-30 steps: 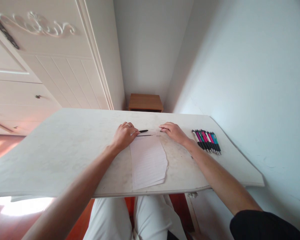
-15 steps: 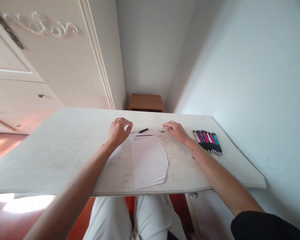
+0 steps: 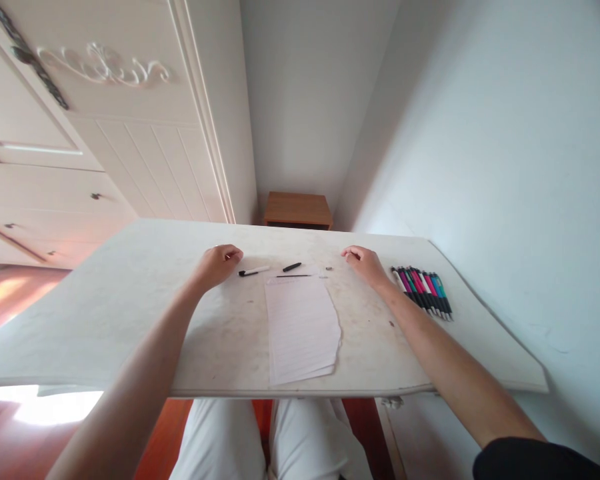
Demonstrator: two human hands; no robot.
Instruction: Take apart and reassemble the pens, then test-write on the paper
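My left hand rests on the white table with its fingers curled in and nothing visible in them. Just right of it lies a white pen barrel with a black tip. A black pen piece and a thin dark refill lie above the top edge of a lined paper sheet. A tiny grey part sits a little left of my right hand, which is also curled, knuckles up, on the table.
A row of several pink, teal and black pens lies at the right, close to the wall. A white wardrobe stands at the left. A small brown cabinet sits beyond the table's far edge.
My left hand has moved left off the paper's top edge, and the white pen barrel now lies beside it. My right hand has drawn right, away from the tiny grey part.
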